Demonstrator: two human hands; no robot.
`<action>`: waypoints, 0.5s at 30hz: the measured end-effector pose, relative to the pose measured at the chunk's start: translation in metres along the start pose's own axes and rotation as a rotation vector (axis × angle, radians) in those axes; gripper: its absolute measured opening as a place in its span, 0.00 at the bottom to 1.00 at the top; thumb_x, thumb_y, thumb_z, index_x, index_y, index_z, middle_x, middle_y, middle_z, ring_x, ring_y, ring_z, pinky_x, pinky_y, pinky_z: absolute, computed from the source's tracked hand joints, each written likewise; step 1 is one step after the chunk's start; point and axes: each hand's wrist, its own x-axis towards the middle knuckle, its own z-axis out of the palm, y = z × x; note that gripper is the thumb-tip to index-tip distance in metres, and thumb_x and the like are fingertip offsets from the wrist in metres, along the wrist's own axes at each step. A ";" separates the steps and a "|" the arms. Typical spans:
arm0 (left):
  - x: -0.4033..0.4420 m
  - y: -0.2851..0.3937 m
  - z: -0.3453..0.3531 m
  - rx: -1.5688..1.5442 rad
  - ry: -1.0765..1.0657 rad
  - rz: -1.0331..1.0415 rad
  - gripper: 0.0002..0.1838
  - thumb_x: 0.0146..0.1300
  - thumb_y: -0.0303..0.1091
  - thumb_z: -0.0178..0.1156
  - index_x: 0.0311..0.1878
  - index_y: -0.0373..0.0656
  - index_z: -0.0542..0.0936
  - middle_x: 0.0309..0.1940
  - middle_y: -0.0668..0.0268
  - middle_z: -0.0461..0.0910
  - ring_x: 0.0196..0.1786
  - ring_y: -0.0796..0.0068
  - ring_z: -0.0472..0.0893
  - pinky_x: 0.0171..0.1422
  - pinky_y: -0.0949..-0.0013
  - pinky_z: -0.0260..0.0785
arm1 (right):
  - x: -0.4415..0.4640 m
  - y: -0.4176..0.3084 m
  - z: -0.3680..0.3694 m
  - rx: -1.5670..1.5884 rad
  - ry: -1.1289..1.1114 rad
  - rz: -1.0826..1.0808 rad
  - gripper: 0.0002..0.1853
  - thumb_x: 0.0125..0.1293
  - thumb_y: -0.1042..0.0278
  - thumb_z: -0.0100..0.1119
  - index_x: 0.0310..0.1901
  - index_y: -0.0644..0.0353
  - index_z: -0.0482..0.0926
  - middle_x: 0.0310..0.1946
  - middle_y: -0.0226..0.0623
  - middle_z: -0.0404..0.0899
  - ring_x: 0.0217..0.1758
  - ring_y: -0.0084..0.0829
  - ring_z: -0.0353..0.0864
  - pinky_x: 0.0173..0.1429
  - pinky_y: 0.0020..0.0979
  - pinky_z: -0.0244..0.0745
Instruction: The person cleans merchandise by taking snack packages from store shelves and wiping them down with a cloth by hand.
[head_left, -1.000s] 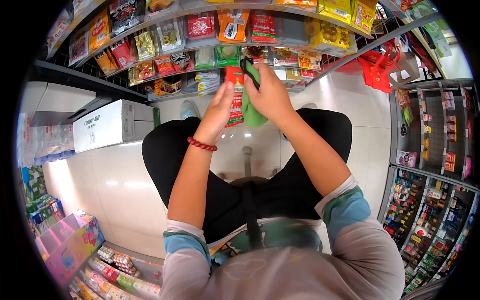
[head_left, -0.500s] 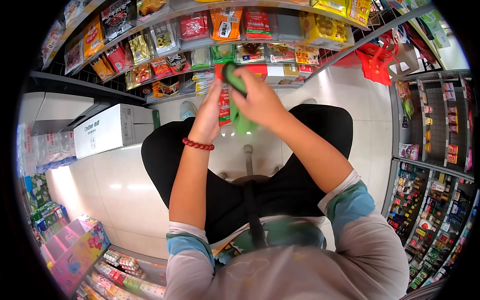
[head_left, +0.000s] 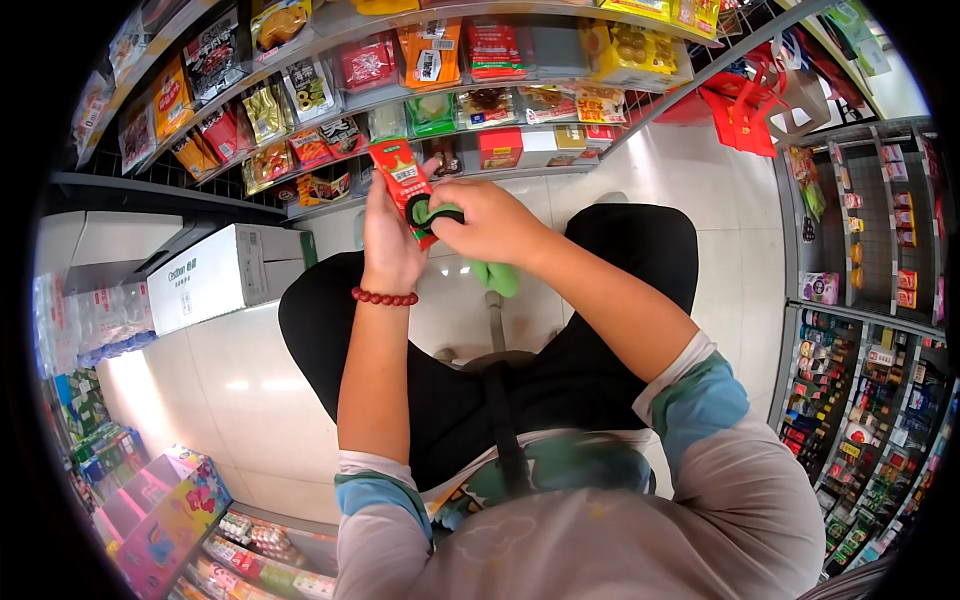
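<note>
My left hand (head_left: 390, 235) is closed around a red snack packet (head_left: 400, 170) with a green top edge, held tilted in front of the shelves. A red bead bracelet (head_left: 384, 297) circles that wrist. My right hand (head_left: 490, 222) grips a green cloth (head_left: 495, 278) with a black edge. The cloth is pressed against the lower part of the packet, and its loose end hangs below my fingers. Part of the packet is hidden behind the cloth and my hands.
Shelves of packaged snacks (head_left: 490, 50) rise ahead. A white carton (head_left: 205, 280) stands on the floor at left, a pink display box (head_left: 165, 520) at lower left. Red bags (head_left: 740, 115) hang at upper right, near a goods rack (head_left: 865, 230). My black-trousered legs (head_left: 635, 270) frame a stool.
The packet has turned so its printed front shows and tilts to the left. My right hand with the cloth has moved lower, onto the packet. The view has shifted slightly.
</note>
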 end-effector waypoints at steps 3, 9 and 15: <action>0.002 0.006 -0.005 -0.013 0.004 0.032 0.28 0.78 0.50 0.35 0.74 0.45 0.64 0.62 0.52 0.78 0.52 0.62 0.81 0.58 0.59 0.75 | -0.001 -0.016 -0.010 -0.187 -0.254 0.253 0.20 0.61 0.47 0.57 0.35 0.58 0.84 0.29 0.47 0.84 0.38 0.51 0.84 0.45 0.44 0.80; 0.015 -0.003 -0.022 0.105 0.060 0.064 0.28 0.74 0.34 0.47 0.76 0.43 0.61 0.57 0.57 0.80 0.49 0.71 0.79 0.55 0.66 0.74 | 0.001 -0.018 -0.013 -0.301 -0.261 0.360 0.23 0.66 0.41 0.58 0.39 0.56 0.84 0.27 0.41 0.84 0.31 0.44 0.84 0.39 0.41 0.77; 0.019 -0.007 -0.022 0.136 0.083 0.194 0.23 0.73 0.21 0.53 0.69 0.36 0.67 0.57 0.57 0.80 0.57 0.68 0.80 0.63 0.60 0.75 | 0.002 0.006 -0.013 -0.275 -0.002 0.181 0.19 0.64 0.46 0.61 0.44 0.53 0.84 0.30 0.45 0.85 0.35 0.48 0.85 0.41 0.45 0.78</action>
